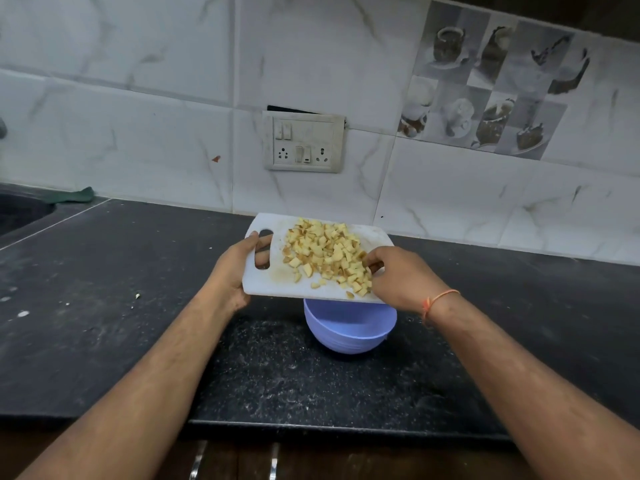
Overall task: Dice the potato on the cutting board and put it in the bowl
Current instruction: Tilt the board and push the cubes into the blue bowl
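A white cutting board [273, 284] is lifted off the counter and tilted toward me, its near edge over a purple bowl [349, 336]. A heap of yellow diced potato [327, 252] lies on the board. My left hand [235, 268] grips the board at its handle slot, fingers through the hole. My right hand [398, 277] rests on the board's right side, its fingers curled against the potato pieces at the heap's right edge. The inside of the bowl is mostly hidden by the board; no pieces show in it.
The black speckled counter [104, 306] runs left and right, with a small potato scrap [138, 296] on the left. A dark sink [20, 211] and a green cloth [74, 195] lie at the far left. A socket panel [304, 142] sits on the tiled wall.
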`<state>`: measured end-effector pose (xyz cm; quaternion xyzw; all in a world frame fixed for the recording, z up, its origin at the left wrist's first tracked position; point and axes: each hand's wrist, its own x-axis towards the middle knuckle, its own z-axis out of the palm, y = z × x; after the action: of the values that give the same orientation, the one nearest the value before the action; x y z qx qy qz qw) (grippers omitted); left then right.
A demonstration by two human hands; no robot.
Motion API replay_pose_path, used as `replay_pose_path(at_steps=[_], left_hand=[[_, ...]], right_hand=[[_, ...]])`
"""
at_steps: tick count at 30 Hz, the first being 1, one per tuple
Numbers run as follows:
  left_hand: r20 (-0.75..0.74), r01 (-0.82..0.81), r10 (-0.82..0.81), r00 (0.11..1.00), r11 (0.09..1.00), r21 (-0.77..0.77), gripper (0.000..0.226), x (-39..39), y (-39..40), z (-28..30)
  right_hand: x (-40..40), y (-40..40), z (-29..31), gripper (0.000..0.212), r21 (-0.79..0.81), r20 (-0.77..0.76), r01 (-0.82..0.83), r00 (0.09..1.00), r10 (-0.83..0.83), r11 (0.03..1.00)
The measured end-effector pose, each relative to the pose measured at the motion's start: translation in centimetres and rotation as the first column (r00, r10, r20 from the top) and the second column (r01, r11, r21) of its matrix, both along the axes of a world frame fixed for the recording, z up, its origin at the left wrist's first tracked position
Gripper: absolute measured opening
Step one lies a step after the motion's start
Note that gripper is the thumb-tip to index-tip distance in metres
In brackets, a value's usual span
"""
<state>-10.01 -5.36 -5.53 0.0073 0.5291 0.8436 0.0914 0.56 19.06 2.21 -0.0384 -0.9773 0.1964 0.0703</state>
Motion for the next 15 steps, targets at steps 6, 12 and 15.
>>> replay_pose_path(at_steps=[6, 12, 15], left_hand=[[0.004, 0.008, -0.008, 1.0, 1.0, -0.021, 0.044, -0.1, 0.1, 0.2], [0.006, 0.012, -0.012, 1.0, 1.0, -0.022, 0.043, 0.0, 0.3, 0.1], [0.005, 0.005, -0.004, 1.0, 1.0, -0.012, 0.043, 0.0, 0.3, 0.0]], right_hand=[[0.4, 0.7, 0.4, 0.037, -0.212, -0.077, -0.051, 0.996, 0.035, 0.976], [-1.0, -0.1, 0.8, 0.06, 0.127, -0.178, -0.212, 0.956, 0.233, 0.969], [-1.1, -0.5, -0.7, 0.066, 0.274, -0.073, -0.304, 0.939, 0.335, 0.912]])
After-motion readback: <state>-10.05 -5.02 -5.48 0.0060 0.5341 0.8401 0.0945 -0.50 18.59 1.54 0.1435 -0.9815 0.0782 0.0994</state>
